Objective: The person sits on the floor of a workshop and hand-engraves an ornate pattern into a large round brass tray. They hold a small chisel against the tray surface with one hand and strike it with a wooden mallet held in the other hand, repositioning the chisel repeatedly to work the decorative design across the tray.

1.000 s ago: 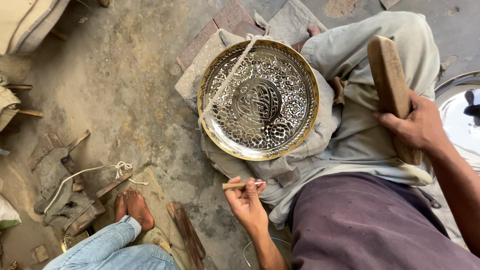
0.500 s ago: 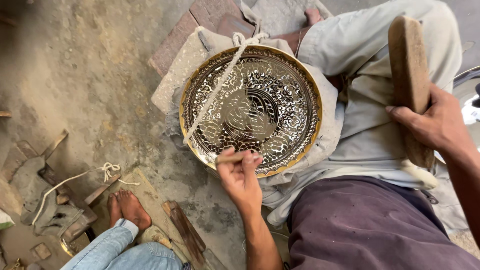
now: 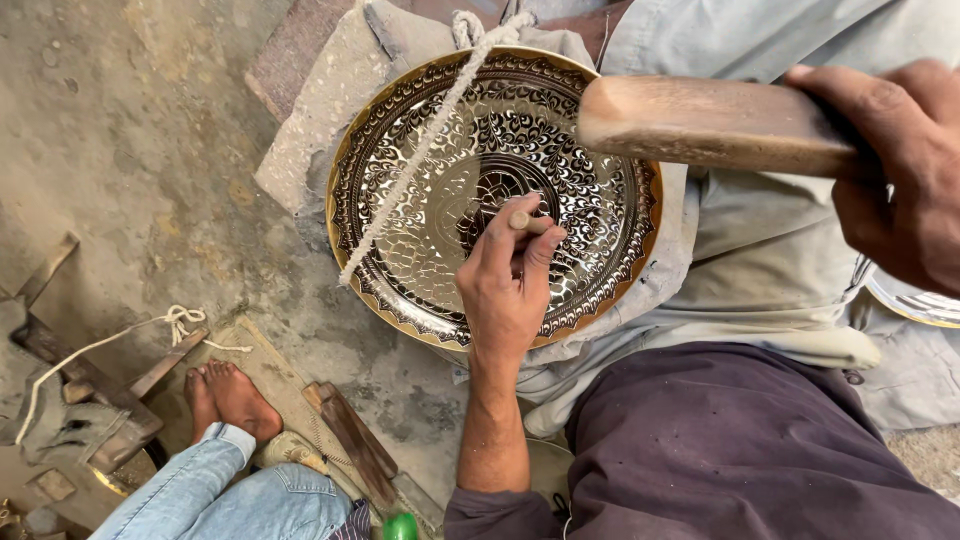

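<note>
Fingers (image 3: 535,245) of my left hand (image 3: 505,290) are pinched together around a small punch (image 3: 520,219), a short pale metal rod whose blunt top shows just above the thumb; its tip meets the dark middle medallion of the engraved plate (image 3: 420,240). My right hand (image 3: 900,170), at the far right, is wrapped tight on the handle end of a wooden mallet (image 3: 700,122), a long, smooth brown block that lies level above the plate's far right rim.

I see the plate in the middle of the scene, resting on a grey cloth (image 3: 330,110) over my lap. It is round and shallow, with a gold-coloured scalloped rim; inside run rings of fine black-and-silver leaf and scroll work, a brighter silver band nearer the middle, then the dark medallion. A pale twisted rope (image 3: 415,160) crosses it slantwise from the far edge to the left rim, lying on the surface.

My dark maroon trouser leg (image 3: 740,450) fills the near right. At near left, another person's bare foot (image 3: 235,395) and blue jeans leg (image 3: 230,490) rest on the dusty floor (image 3: 130,150), beside wooden scraps (image 3: 350,440) and a knotted white cord (image 3: 180,320).
</note>
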A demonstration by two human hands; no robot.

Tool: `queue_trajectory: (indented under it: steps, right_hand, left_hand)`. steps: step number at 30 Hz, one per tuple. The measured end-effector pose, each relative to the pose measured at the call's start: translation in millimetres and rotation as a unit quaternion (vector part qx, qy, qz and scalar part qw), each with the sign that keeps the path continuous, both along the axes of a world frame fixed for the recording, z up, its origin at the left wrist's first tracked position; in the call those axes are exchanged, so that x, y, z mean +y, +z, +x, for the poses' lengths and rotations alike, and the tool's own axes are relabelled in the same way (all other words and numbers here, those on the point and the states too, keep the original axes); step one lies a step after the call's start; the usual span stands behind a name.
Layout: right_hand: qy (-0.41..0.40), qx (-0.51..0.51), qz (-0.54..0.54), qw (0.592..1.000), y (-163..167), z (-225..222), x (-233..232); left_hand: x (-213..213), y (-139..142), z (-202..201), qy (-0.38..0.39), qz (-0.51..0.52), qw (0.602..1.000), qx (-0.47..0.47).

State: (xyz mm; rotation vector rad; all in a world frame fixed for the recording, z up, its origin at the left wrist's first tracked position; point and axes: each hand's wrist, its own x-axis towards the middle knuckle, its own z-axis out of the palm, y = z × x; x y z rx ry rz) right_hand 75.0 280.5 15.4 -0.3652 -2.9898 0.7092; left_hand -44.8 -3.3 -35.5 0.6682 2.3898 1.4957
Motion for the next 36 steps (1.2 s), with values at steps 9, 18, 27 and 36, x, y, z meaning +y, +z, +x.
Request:
queue_trajectory:
  steps: [9, 18, 27, 36]
  right_hand:
    - [0.076, 0.005, 0.045, 0.996, -11, -14, 19]
    - [-0.028, -0.012, -0.321, 0.946, 32, -39, -10]
    - [0.104, 0.043, -0.067, 0.991, 33, -54, -4]
    - [0.122, 0.048, -0.059, 0.99, 33, -51, -2]
  left_hand:
    - [5, 17, -12, -0.071, -0.044, 0.996, 0.009]
    - [4, 19, -9, -0.051, -0.035, 0.998, 0.005]
    - [4, 24, -12, -0.061, -0.042, 0.997, -0.011]
    - [3, 22, -12, -0.079, -0.057, 0.995, 0.013]
